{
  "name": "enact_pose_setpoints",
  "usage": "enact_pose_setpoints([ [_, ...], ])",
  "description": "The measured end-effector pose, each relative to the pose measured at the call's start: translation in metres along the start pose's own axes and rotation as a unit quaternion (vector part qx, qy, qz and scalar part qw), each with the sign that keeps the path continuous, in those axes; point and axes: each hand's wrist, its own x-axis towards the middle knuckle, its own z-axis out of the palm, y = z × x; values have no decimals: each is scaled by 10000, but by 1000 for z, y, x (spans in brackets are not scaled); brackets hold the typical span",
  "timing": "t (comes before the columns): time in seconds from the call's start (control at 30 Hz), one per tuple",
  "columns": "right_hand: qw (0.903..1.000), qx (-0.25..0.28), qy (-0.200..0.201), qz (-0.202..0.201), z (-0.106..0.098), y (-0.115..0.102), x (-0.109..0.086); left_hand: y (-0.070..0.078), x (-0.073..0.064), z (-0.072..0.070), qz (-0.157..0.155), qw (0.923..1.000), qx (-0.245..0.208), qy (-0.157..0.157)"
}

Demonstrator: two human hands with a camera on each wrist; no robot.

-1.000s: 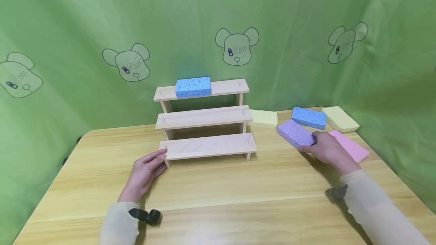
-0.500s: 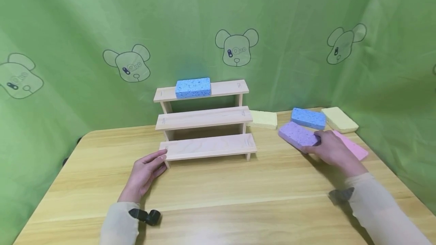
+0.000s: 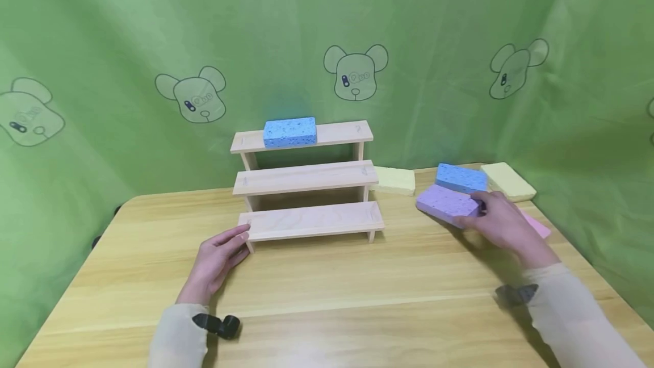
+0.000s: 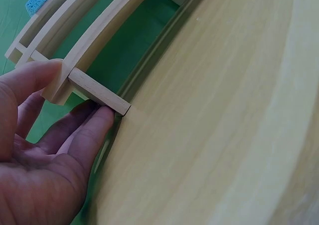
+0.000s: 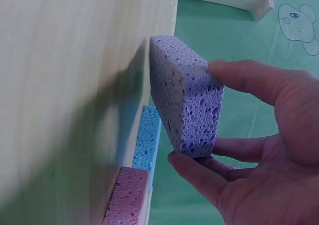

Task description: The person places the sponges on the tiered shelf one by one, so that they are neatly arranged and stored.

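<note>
A purple sponge point(image 3: 445, 204) is pinched at its near end by my right hand point(image 3: 503, 223), thumb on one side and fingers on the other. In the right wrist view the sponge point(image 5: 184, 95) hangs off the tabletop, its shadow beside it. My left hand point(image 3: 217, 257) holds the left front corner of a three-step wooden shelf point(image 3: 311, 221). The left wrist view shows its thumb point(image 4: 42, 75) on the bottom board's end and fingers against the short leg point(image 4: 99, 91). On the top step lies a light blue sponge point(image 3: 289, 132), left of centre.
Right of the shelf lie a pale yellow sponge point(image 3: 393, 180), a blue sponge point(image 3: 461, 178) and another yellow sponge point(image 3: 508, 180). A pink sponge point(image 3: 537, 226) is partly hidden behind my right hand. A green curtain point(image 3: 276, 33) hangs round the table point(image 3: 327, 305).
My right hand has shifted slightly right, turning the purple sponge a little so its long side lies more crosswise. More of the pink sponge is covered. My left hand stays still on the shelf.
</note>
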Motion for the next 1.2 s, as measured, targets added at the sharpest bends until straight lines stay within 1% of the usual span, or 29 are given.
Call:
enact_pose_setpoints([
  [0.17, 9996, 56, 249, -118, -2, -5, -4, 0, 1, -1, -2, 10000, -14, -1],
  [0.37, 9976, 216, 527, -403, -4, -10, -6, -3, 2, 0, -15, 10000, 33, 40],
  [0.53, 9943, 454, 665, -701, -4, -12, -7, -3, 2, -1, 4, 10000, -8, 65],
  [0.7, 9908, 723, 757, -852, -3, -13, -5, -2, 2, -1, 30, 10000, -20, 46],
  [0.93, 9844, 1109, 872, -1048, -3, -16, 0, -3, 2, -1, 29, 10000, -41, 61],
  [1.07, 9813, 1257, 1009, -1057, -3, -18, 3, -3, 3, -1, 31, 10000, -37, 56],
  [1.2, 9744, 1576, 1043, -1216, 0, -19, 6, -3, 3, -1, 24, 10000, -38, 30],
])
